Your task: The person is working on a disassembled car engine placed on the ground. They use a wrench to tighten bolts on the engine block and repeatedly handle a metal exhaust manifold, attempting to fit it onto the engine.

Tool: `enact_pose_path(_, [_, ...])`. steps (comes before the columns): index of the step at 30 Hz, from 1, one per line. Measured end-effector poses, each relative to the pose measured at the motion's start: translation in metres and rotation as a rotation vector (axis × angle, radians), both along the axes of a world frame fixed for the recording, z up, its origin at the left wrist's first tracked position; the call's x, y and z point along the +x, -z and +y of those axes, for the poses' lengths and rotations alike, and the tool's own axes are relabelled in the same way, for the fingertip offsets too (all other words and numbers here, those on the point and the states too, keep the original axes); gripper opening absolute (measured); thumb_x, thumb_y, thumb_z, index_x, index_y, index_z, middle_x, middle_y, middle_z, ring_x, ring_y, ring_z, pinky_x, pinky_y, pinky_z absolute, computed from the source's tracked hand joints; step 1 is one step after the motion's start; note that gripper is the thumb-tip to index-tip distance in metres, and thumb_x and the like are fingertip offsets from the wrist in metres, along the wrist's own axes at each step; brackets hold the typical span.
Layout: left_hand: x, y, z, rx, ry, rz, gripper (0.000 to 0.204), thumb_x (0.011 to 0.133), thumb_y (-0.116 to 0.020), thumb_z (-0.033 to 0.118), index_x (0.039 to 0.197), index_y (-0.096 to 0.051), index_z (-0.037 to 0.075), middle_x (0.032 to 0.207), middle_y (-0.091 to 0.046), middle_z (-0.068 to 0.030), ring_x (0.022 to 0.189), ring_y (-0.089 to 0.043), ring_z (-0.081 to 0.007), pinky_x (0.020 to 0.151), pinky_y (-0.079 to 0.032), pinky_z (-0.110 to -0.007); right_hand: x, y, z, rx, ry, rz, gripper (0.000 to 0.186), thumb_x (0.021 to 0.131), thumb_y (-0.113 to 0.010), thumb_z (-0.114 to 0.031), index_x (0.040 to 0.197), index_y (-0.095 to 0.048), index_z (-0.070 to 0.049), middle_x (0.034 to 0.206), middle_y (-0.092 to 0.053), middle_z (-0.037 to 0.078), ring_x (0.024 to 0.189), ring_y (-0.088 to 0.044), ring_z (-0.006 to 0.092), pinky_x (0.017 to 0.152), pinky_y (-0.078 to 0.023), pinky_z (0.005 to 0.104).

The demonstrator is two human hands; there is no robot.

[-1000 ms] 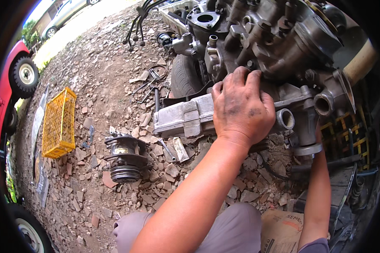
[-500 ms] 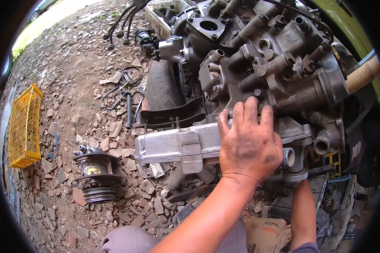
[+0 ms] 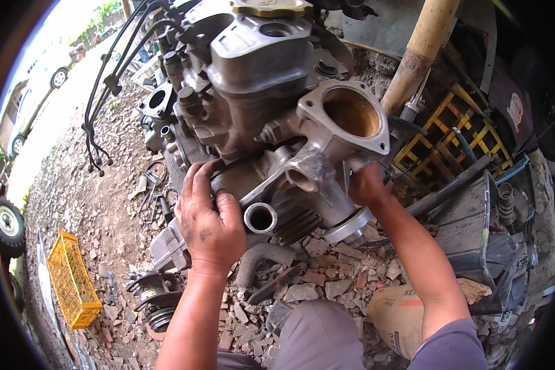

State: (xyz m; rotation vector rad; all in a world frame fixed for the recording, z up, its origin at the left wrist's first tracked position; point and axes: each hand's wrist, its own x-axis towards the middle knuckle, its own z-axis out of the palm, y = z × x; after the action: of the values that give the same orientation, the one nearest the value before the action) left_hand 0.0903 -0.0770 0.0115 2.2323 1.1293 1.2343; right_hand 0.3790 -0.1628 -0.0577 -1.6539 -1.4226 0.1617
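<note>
A greasy engine (image 3: 253, 74) fills the upper middle, with a round-mouthed metal housing (image 3: 314, 145) and a pulley flange (image 3: 348, 226) at its near end. My left hand (image 3: 211, 231) grips the casting left of an open pipe stub (image 3: 261, 217). Its fingers bend over the metal, with the thumb apart from them. To the right, my right hand (image 3: 369, 184) reaches in behind the housing, below the large round opening. Its fingers are hidden there, so what it touches cannot be seen. Beneath my left hand a pale metal cover (image 3: 169, 248) juts out to the left.
Broken tile and stones (image 3: 123, 203) cover the ground. A pulley unit (image 3: 154, 299) lies at lower left near a yellow crate (image 3: 74, 280). Cables (image 3: 95, 123) hang at upper left. On the right are a wooden pole (image 3: 422, 55), a yellow rack (image 3: 456, 139) and a brown sack (image 3: 398, 317).
The view has swung toward the engine's near end. My left hand has gone from lying spread on the engine's side to gripping the casting beside the pipe stub. My right hand is partly visible behind the housing.
</note>
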Motion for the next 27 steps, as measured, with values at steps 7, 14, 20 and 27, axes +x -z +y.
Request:
enact_pose_path(7, [-0.001, -0.002, 0.006, -0.039, 0.040, -0.065, 0.039, 0.081, -0.046, 0.010, 0.117, -0.057, 0.001, 0.118, -0.058, -0.0218, 0.110, -0.055, -0.0400, 0.097, -0.041, -0.043, -0.004, -0.006, -0.002, -0.135, 0.139, -0.200, 0.076, 0.067, -0.077, -0.020, 0.131, -0.041, 0.000, 0.104, -0.064, 0.020, 0.098, -0.063, 0.0383, 0.083, -0.051, 0.0442])
enact_pose_path(14, [-0.004, 0.005, 0.007, -0.025, 0.016, -0.041, 0.039, 0.082, -0.048, 0.012, 0.118, -0.056, 0.002, 0.121, -0.057, -0.0218, 0.113, -0.053, -0.0387, 0.100, -0.039, -0.043, 0.032, -0.052, -0.013, -0.203, 0.140, -0.661, 0.029, 0.069, -0.065, -0.008, 0.097, -0.059, -0.007, 0.093, -0.060, 0.012, 0.086, -0.060, 0.0372, 0.075, -0.048, 0.0495])
enact_pose_path(20, [0.000, 0.004, 0.005, 0.006, -0.005, -0.014, 0.039, 0.082, -0.049, 0.014, 0.119, -0.057, 0.006, 0.121, -0.057, -0.0173, 0.110, -0.054, -0.0368, 0.097, -0.039, -0.044, 0.041, -0.083, -0.020, -0.385, 0.039, -0.969, 0.015, 0.074, -0.068, -0.020, 0.084, -0.063, -0.011, 0.076, -0.062, 0.006, 0.076, -0.063, 0.0286, 0.073, -0.046, 0.0420])
enact_pose_path(27, [0.004, 0.006, 0.002, 0.007, -0.012, 0.002, 0.040, 0.082, -0.049, 0.016, 0.120, -0.057, 0.006, 0.122, -0.056, -0.0168, 0.113, -0.053, -0.0359, 0.098, -0.038, -0.043, 0.046, -0.160, -0.025, -0.214, 0.114, -1.353, 0.002, 0.075, -0.062, -0.013, 0.075, -0.063, -0.011, 0.075, -0.064, 0.005, 0.074, -0.064, 0.0231, 0.078, -0.045, 0.0367])
